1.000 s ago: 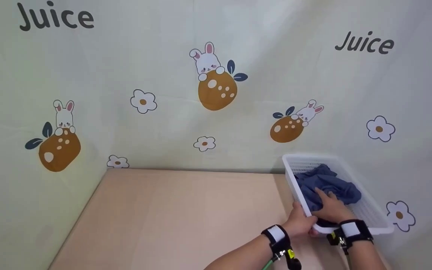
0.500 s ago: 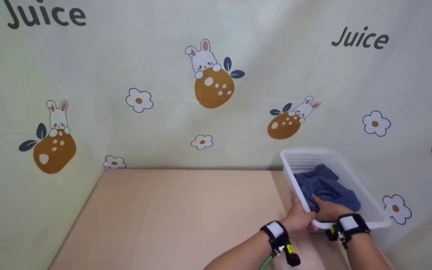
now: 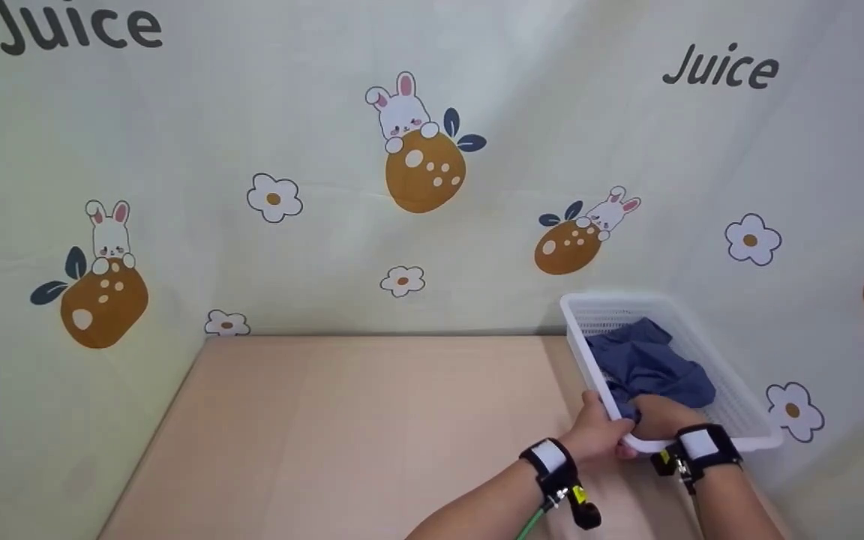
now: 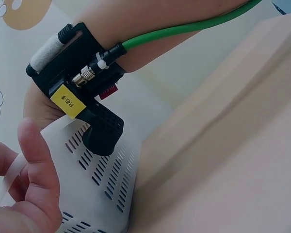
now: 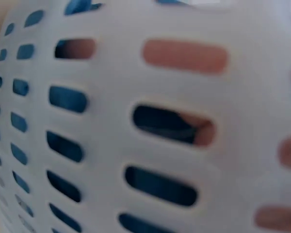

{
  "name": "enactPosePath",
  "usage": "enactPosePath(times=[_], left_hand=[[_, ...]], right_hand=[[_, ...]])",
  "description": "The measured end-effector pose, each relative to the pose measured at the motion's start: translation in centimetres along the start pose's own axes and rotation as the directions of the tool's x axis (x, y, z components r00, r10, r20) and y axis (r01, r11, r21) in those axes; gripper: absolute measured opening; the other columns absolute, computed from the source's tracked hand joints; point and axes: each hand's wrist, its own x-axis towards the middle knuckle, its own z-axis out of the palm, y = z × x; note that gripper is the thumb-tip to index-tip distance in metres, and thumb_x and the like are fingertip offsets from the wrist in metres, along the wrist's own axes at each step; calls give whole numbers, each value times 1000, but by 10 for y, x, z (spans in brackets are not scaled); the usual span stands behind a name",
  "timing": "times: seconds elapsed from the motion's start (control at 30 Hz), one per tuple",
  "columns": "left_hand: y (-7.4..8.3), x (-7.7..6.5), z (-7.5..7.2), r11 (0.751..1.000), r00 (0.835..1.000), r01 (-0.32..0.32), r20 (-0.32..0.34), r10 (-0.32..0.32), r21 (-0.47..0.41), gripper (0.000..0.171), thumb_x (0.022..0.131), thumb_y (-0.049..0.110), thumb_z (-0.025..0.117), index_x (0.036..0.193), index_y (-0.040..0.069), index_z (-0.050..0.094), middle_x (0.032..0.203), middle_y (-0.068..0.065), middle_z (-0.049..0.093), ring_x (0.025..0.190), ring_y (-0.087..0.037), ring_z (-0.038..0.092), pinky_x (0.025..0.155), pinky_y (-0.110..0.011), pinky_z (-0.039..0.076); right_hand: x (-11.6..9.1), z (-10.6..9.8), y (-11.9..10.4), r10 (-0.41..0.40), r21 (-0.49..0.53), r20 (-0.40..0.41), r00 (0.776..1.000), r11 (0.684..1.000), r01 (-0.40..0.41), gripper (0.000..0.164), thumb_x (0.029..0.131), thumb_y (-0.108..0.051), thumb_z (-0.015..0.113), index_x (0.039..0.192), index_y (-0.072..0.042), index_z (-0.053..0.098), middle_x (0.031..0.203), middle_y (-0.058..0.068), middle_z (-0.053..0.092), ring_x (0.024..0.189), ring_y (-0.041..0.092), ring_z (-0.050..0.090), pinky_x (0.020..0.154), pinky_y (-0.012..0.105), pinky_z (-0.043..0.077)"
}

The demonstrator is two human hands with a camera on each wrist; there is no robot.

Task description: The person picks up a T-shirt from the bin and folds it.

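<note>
A white plastic basket (image 3: 732, 397) with slotted walls stands at the right of the table, holding crumpled dark blue cloth (image 3: 653, 367). My left hand (image 3: 593, 435) grips the basket's near left corner. In the left wrist view, the left hand (image 4: 36, 189) has its thumb and fingers on either side of the rim. My right hand (image 3: 661, 417) reaches down inside the near end, against the cloth, its fingertips hidden; I cannot tell whether they hold it. In the right wrist view, skin and blue cloth show through slots in the basket wall (image 5: 111, 121).
The beige table (image 3: 372, 420) stretches away to the left. Behind it and at both sides hangs a pale curtain (image 3: 312, 262) printed with rabbits, fruit and flowers. The basket stands close to the right-hand curtain. A green cable (image 4: 184, 31) runs along the right forearm.
My right hand has gone from lying spread on top of the cloth to deeper down at the basket's near end. The cloth's folds have shifted. The left hand keeps its grip on the corner.
</note>
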Motion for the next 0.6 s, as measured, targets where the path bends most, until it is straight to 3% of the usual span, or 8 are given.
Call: enactPosePath(times=[0.07, 0.13, 0.3, 0.37, 0.43, 0.5, 0.53, 0.6], left_hand=[[0, 0, 0, 1000, 1000, 6, -5, -6, -11, 45, 82, -7, 64, 113, 9, 34, 97, -21, 51, 41, -20, 54, 39, -24, 48], [0, 1, 0, 1000, 1000, 15, -8, -15, -15, 46, 82, -7, 64, 114, 9, 34, 96, -21, 52, 41, -20, 54, 39, -24, 48], [1, 3, -2, 1000, 1000, 18, -7, -18, -4, 49, 82, -9, 62, 117, 10, 34, 98, -21, 52, 43, -20, 55, 43, -25, 51], [1, 3, -2, 1000, 1000, 14, -12, -14, 4, 49, 81, -9, 62, 117, 10, 34, 97, -21, 53, 43, -20, 56, 44, -26, 51], [1, 4, -2, 1000, 1000, 15, -13, -15, 11, 49, 81, -8, 61, 118, 10, 35, 96, -20, 54, 43, -19, 56, 44, -26, 51], [1, 4, -1, 1000, 1000, 15, -7, -15, 12, 49, 82, -8, 61, 119, 10, 35, 96, -20, 55, 43, -19, 56, 43, -26, 51], [1, 4, -1, 1000, 1000, 15, -4, -15, 14, 49, 82, -7, 61, 120, 11, 35, 95, -20, 56, 43, -19, 56, 43, -25, 51], [1, 4, 0, 1000, 1000, 14, 1, -14, 15, 50, 82, -7, 61, 121, 11, 35, 96, -19, 57, 44, -19, 56, 42, -25, 50]], right_hand=[[1, 0, 1, 7, 50, 3, 1000, 999, -7, 25, 69, -15, 75, 90, -6, 67, 88, 9, 67, 79, 23, 57, 70, 40, 47], [1, -1, 1, 33, 66, -1, 999, 997, -33, 35, 69, -15, 77, 100, -5, 63, 92, 8, 66, 82, 22, 57, 71, 39, 46], [2, -4, -2, 132, 93, 23, 991, 987, -134, 88, 73, -29, 77, 141, 11, 38, 124, 34, 59, 105, 37, 62, 87, 52, 50], [1, -7, -4, 178, 92, 47, 983, 979, -181, 84, 73, -32, 74, 136, 15, 44, 121, 34, 61, 101, 38, 63, 85, 51, 51], [0, -10, -5, 213, 72, 65, 975, 973, -218, 63, 71, -31, 73, 116, 12, 60, 103, 27, 67, 87, 34, 62, 76, 46, 51], [-2, -11, -6, 229, 25, 67, 971, 973, -231, 43, 69, -30, 72, 93, 5, 68, 88, 18, 67, 77, 30, 59, 68, 42, 49], [-3, -11, -6, 229, -3, 51, 972, 973, -229, 40, 68, -33, 73, 87, 3, 68, 87, 18, 66, 77, 34, 59, 68, 44, 49], [-4, -11, -6, 228, -51, 13, 974, 972, -227, 50, 69, -38, 75, 92, 6, 69, 102, 27, 64, 93, 47, 58, 75, 54, 51]])
